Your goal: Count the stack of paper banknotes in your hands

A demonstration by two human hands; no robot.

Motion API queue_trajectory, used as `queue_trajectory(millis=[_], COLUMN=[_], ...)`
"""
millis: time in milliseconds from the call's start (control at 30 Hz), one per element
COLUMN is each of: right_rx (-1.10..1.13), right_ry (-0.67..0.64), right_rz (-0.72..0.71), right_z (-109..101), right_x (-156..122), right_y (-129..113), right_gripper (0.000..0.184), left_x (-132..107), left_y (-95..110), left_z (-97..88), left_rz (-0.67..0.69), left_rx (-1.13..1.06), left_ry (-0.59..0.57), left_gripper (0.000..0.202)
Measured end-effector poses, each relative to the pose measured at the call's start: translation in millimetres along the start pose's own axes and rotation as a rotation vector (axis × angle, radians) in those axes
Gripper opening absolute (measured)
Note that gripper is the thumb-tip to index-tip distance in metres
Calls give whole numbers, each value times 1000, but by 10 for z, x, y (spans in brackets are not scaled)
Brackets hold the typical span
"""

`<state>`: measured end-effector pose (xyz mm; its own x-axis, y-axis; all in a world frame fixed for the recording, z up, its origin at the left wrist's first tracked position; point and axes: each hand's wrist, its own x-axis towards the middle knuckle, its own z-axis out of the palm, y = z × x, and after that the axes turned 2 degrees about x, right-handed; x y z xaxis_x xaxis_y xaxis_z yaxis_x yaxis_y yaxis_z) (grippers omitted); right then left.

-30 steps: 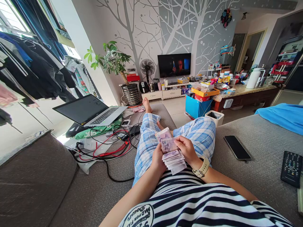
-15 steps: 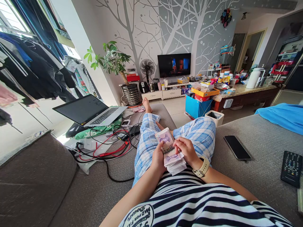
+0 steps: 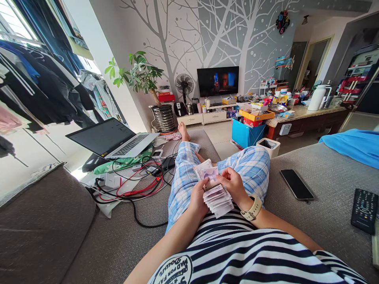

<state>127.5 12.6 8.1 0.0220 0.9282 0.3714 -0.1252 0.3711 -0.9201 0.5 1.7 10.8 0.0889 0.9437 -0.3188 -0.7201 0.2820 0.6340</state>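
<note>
A stack of purple banknotes (image 3: 204, 168) marked with a 5 is gripped by my left hand (image 3: 198, 196), its thumb lying across the notes. My right hand (image 3: 235, 186), with a cream watch (image 3: 251, 208) on the wrist, pinches the near edge of a note (image 3: 211, 172) at the top of the stack. Below my fingers a fanned bunch of banknotes (image 3: 218, 201) hangs toward the striped shirt (image 3: 251, 248). How the two bunches join between my hands is hidden. Both hands are above my lap in blue checked trousers (image 3: 185, 173).
An open laptop (image 3: 133, 144) sits on the sofa's left side, with tangled cables (image 3: 151, 177) near it. To the right lie a phone (image 3: 296, 184) and a remote control (image 3: 364, 211) on the grey sofa. A cluttered table (image 3: 299, 114) and a waste bin (image 3: 269, 148) stand beyond.
A note at the top of the stack has been lifted and shifted right between my hands. The lower notes are more fanned out. My right hand has moved slightly up.
</note>
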Motion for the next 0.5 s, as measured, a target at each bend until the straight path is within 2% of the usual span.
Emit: queue_trajectory(millis=[233, 500], right_rx=[-131, -200], right_ry=[13, 13], right_rz=[-7, -54], right_z=[-40, -39], right_x=[47, 40], right_y=[116, 82], right_gripper=[30, 30], left_x=[25, 9], left_y=[-19, -17], left_z=[-50, 7], left_rz=[84, 52], left_rx=[100, 61], left_ry=[-23, -6], left_gripper=[23, 24])
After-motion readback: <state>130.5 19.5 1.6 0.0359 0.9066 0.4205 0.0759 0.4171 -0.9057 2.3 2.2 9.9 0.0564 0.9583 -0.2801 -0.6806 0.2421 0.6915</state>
